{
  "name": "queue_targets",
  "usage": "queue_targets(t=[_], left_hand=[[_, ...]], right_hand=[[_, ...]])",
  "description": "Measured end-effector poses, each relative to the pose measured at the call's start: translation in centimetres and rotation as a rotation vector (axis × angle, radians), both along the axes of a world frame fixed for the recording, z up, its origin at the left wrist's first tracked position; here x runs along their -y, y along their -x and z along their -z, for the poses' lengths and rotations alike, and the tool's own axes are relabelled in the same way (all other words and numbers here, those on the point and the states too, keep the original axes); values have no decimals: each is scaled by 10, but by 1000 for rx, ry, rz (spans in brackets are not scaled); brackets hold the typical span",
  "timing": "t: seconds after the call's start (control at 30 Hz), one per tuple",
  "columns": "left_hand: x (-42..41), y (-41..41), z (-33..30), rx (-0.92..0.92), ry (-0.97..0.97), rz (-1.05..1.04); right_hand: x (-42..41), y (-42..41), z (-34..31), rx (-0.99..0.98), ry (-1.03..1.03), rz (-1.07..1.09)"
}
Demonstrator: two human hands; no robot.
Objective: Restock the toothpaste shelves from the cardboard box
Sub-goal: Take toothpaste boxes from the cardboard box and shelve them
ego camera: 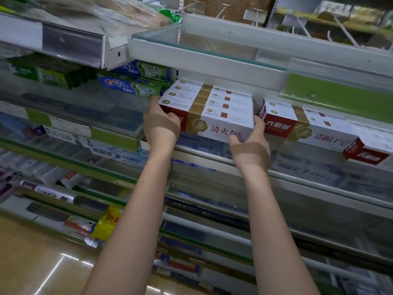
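Taking the stack of red-and-white toothpaste boxes (214, 109) as the landmark, the far left holds dark green toothpaste boxes (51, 75) on the neighbouring bay, blurred. Nearer the stack, just to its upper left, blue-and-green Crest boxes (133, 86) lie piled, the lowest one's end almost touching the stack's left corner. The stack itself, several boxes lying flat side by side, sits at the front edge of the shelf (212, 155), directly beneath the white shelf lip (204, 60) above it.

The left hand (162, 124) grips the stack's left end, fingers curled round the red end face and reaching up beside it. The right hand (249, 141) holds the stack's right lower corner, thumb pressed up along the right side face and fingers tucked beneath the front; both forearms rise from below.

Just right of the stack, a narrow gap apart, a second group of red-and-white boxes (306, 124) lies on the same shelf, angled away, with one smaller red-ended box (365, 155) at its far right front corner. Above that group a green price strip (340, 96) sits behind clear plastic.

Below the stack, blue-and-white toothpaste boxes (119, 155) fill the next shelf down, and lower left a yellow packet (107, 223) lies among blurred goods.
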State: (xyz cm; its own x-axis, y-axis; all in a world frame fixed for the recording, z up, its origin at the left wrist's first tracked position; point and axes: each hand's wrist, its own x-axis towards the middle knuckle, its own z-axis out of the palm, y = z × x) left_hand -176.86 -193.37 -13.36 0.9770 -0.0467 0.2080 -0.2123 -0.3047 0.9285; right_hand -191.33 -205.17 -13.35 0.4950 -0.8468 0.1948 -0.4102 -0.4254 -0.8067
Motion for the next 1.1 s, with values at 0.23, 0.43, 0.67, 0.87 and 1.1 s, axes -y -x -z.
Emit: queue_targets(t=[0.23, 0.43, 0.67, 0.87, 1.1], left_hand=[[-6, 18, 6, 237, 38, -120], [-2, 52, 5, 186, 207, 79], [33, 120, 1, 199, 146, 440], [71, 170, -4, 109, 127, 634], [121, 243, -2, 135, 105, 753]], right_hand=[[-2, 6, -1, 123, 0, 85], [2, 24, -2, 364, -147, 84], [5, 61, 0, 471, -146, 15], [32, 117, -7, 525, -224, 106], [68, 187, -5, 595, -290, 151]])
